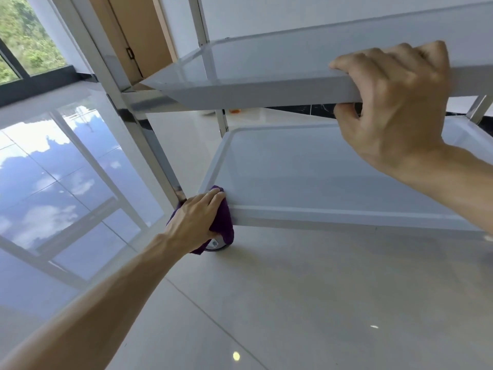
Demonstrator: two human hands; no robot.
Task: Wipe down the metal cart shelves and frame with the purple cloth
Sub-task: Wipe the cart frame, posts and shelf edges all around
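Observation:
A metal cart fills the view, with an upper shelf (pixel 266 94) and a lower shelf (pixel 306 177) held by shiny frame posts (pixel 149 145). My left hand (pixel 194 220) grips the purple cloth (pixel 224 222) and holds it against the near left corner of the lower shelf, beside the bottom of the front post. Much of the cloth is hidden under my hand. My right hand (pixel 394 108) grips the front edge of the upper shelf, fingers over the top and thumb underneath.
A caster wheel (pixel 217 245) shows just below the cloth. The glossy tiled floor (pixel 293 303) mirrors sky and window frames. A dark-framed window (pixel 24 49) is at the far left, a brown door (pixel 144 36) behind the cart, and a small orange object (pixel 234 111) lies beyond it.

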